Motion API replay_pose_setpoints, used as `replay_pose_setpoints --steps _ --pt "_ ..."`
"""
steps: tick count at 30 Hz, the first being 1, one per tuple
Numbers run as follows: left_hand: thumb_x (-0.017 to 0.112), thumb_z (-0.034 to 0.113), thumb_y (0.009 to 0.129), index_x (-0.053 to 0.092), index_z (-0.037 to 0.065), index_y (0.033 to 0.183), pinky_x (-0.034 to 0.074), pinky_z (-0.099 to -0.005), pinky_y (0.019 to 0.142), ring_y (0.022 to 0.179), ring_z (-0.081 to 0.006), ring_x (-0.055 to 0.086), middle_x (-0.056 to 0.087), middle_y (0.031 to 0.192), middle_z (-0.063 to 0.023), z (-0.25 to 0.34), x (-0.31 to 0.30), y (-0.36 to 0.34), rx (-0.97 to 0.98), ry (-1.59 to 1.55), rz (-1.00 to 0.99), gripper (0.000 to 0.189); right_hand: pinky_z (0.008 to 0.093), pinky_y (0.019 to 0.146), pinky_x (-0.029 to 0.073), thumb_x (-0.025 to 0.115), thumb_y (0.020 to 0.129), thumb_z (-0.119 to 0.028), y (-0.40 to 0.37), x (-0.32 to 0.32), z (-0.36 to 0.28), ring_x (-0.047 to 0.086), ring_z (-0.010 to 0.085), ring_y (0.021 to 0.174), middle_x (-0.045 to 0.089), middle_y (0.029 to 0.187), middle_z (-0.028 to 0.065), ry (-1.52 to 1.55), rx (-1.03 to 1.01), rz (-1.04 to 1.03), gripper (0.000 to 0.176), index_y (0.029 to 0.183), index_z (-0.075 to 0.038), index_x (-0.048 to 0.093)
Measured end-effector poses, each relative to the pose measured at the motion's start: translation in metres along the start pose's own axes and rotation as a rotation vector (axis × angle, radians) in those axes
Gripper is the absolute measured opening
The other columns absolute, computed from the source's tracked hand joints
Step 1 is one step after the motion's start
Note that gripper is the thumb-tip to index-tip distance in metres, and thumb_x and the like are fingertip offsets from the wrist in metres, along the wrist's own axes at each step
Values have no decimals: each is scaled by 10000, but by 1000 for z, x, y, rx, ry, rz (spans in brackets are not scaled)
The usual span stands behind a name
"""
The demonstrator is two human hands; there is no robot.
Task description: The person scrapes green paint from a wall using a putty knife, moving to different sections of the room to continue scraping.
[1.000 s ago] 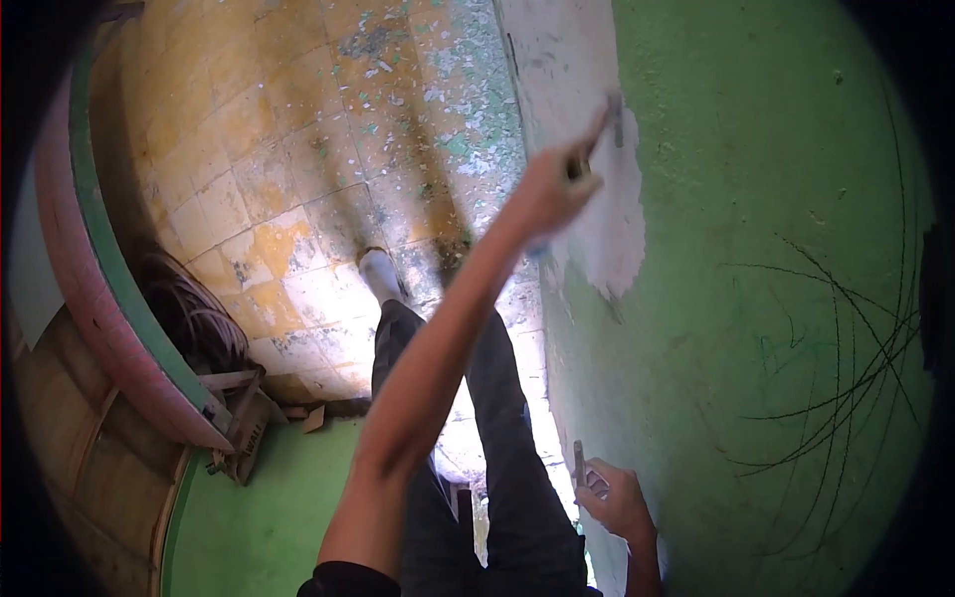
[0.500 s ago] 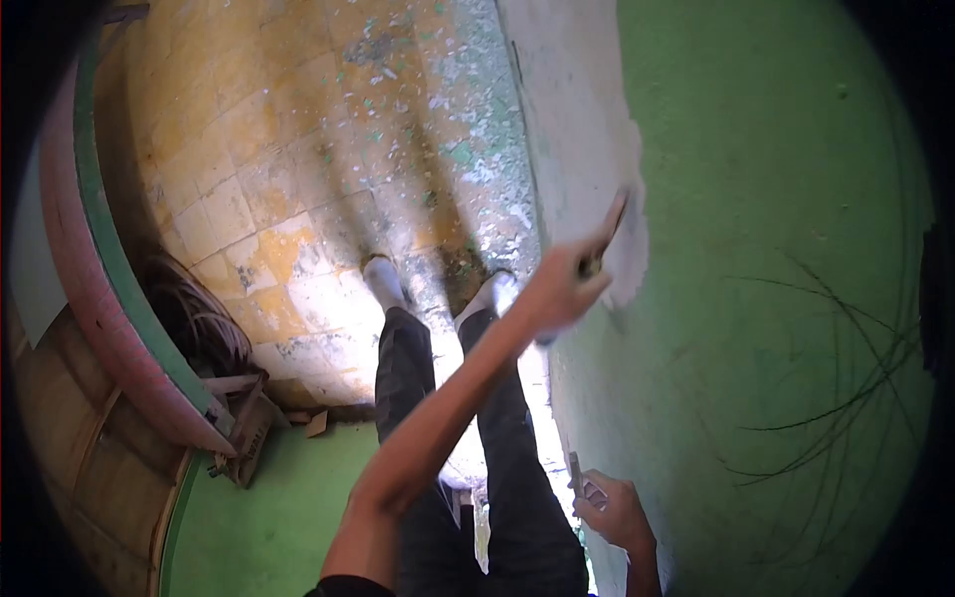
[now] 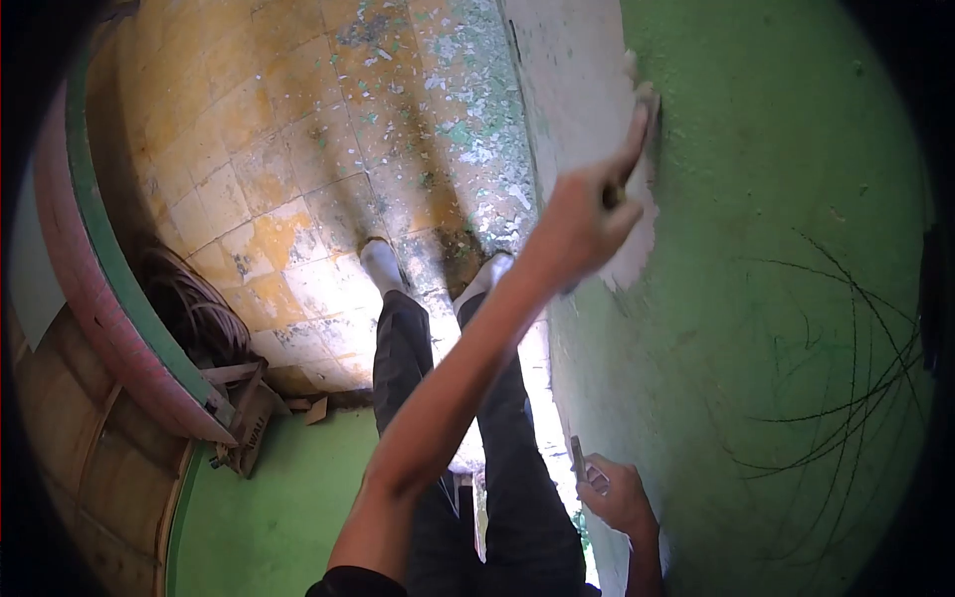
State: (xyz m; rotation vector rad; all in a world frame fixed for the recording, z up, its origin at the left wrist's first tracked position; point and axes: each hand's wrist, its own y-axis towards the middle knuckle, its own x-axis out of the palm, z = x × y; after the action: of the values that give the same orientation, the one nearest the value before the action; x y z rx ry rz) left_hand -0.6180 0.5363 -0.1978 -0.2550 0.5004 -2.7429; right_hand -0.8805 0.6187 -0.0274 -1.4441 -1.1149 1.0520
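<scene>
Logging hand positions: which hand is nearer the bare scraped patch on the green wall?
Left. The left hand presses a scraper at the edge of the bare patch; the right hand grips a small tool far back from it.

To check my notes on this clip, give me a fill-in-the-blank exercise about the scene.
The left hand presses a scraper against a wall painted ___.
The right hand holds a second tool beside the same ___.
The person's shoes are ___.
Paint flakes litter the ___ floor.
Missing words: green; wall; white; tiled.
</scene>
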Motion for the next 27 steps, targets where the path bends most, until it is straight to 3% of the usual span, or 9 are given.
replay_pose_setpoints --steps 5,7,9,12,16,19,21,24,27 --pt "566 -44 780 305 213 1588 479 -372 684 637 -175 505 595 771 -173 2 34 -69 -4 28 -111 887 356 742 578 680 830 -125 -4 -3 1 750 269 769 739 829 169 34 -52 -26 237 1018 19 679" --pt "609 -1 809 314 210 1580 473 -379 619 575 -168 471 500 622 -138 4 7 -7 18 70 -6 852 354 745 577 681 831 -126 1 -3 -4 750 268 772 738 824 168 15 -45 -48 236 1017 19 680" --pt "613 8 815 307 211 1581 480 -374 639 572 -172 465 515 641 -132 5 -6 18 76 -2 0 850 354 743 576 681 831 -126 3 -2 4 749 266 768 738 824 170 9 -20 -27 240 1022 20 680" --pt "544 -58 762 299 226 1593 488 -370 922 661 -190 526 620 767 -128 13 19 -71 -81 25 -232 911 355 747 576 679 831 -125 -2 0 5 749 264 767 737 824 174 20 -31 -41 245 1025 25 677" --pt "534 -39 787 258 262 1601 505 -358 723 588 -191 465 533 670 -129 19 10 -49 -136 91 -182 911 361 755 578 673 834 -120 1 2 1 749 259 771 735 822 177 52 -37 -58 249 1032 31 671" --pt "580 3 850 255 246 1596 459 -348 598 549 -146 408 515 642 -134 35 -1 -3 -26 93 86 849 361 760 578 669 838 -119 3 3 6 750 256 773 734 817 173 -2 -4 -25 254 1042 32 667" --pt "562 -33 823 280 232 1593 486 -337 635 566 -155 428 565 687 -157 18 10 -45 -68 9 -126 861 358 761 578 666 838 -122 1 3 7 749 256 772 734 818 174 28 -17 -34 254 1039 33 668" --pt "545 -65 787 322 224 1582 464 -368 627 555 -182 432 528 649 -175 1 48 -94 56 -31 -86 875 356 757 579 662 836 -121 1 2 11 749 257 766 733 816 175 83 -17 -50 255 1035 37 667" --pt "561 -28 811 312 227 1581 433 -375 593 549 -187 412 450 624 -163 3 17 -33 57 83 -23 849 355 749 580 661 831 -115 5 4 8 748 255 758 731 811 176 44 5 -89 254 1033 38 666"
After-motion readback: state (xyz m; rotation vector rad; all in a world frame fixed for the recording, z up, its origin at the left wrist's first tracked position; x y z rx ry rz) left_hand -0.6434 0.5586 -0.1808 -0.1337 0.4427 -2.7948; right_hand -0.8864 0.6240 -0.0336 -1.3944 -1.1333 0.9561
